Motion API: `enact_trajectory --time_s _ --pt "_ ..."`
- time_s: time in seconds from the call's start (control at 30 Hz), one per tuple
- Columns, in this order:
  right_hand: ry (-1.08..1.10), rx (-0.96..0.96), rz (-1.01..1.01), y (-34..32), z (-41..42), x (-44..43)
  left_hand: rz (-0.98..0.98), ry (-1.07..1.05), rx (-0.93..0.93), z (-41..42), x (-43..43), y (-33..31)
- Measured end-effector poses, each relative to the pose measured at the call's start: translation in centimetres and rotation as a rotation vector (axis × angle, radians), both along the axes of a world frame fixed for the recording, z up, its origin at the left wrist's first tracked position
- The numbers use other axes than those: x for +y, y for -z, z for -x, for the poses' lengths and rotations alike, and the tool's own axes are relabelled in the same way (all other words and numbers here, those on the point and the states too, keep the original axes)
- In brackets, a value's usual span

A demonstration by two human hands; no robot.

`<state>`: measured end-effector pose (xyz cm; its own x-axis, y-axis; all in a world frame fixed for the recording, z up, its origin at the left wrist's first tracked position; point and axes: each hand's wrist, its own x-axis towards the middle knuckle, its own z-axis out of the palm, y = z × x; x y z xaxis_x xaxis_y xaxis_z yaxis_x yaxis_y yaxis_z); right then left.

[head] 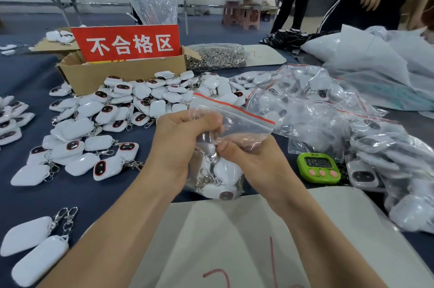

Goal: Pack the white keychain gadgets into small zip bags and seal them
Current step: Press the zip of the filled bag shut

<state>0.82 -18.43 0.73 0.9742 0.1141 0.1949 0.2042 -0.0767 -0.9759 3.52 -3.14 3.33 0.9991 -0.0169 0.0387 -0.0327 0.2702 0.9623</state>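
Curled tight round the upper part of a small clear zip bag [237, 123]: the fingers [202, 120] of the left hand [178, 146]. Pinching the same bag's plastic just below: thumb and fingers [231, 146] of the right hand [256, 160]. Held up above the near edge of the worktop [98, 193], red zip strip uppermost and slanting down to the right; sealed or not, impossible to tell. Inside, hanging between the wrists, several white keychain gadgets [225, 177], one dark face showing at the bottom. Under the forearms, at the near edge, a pale sheet [234, 240] with red marks. Just right of the right hand, a green timer [318, 166]. Further right, towards the right edge, a heap of filled bags [328, 109]. Left of and beyond the hands, a loose pile of gadgets [141, 102] against a cardboard box [122, 73] bearing a red sign [126, 43]. Beside the box, a clear bag of metal clips [216, 56]. At the near left corner, a pair of gadgets [30, 240] side by side.
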Motion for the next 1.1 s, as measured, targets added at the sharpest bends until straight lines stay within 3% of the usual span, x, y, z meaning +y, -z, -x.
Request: enact_trajectory --time_s 0.17,0.4,0.67,0.87,1.1 --pt "0.039 -0.027 0.027 0.1 0.0 0.3 -0.066 -0.064 -0.055 0.3 -0.4 -0.3" --pt "0.179 -0.062 -0.328 -0.6 0.2 0.3 -0.044 -0.047 -0.128 0.8 -0.6 -1.0" --pt "0.216 -0.094 -0.325 -0.5 0.1 0.0 -0.043 -0.032 -0.211 1.2 -1.0 -1.4" --pt "0.177 -0.087 -0.363 -0.6 0.2 -0.5 -0.163 0.0 -0.202 1.5 -1.2 -1.1" --pt "0.103 -0.1 -0.323 -0.6 0.3 -0.2 -0.103 -0.054 -0.221 1.3 -1.3 -1.1"
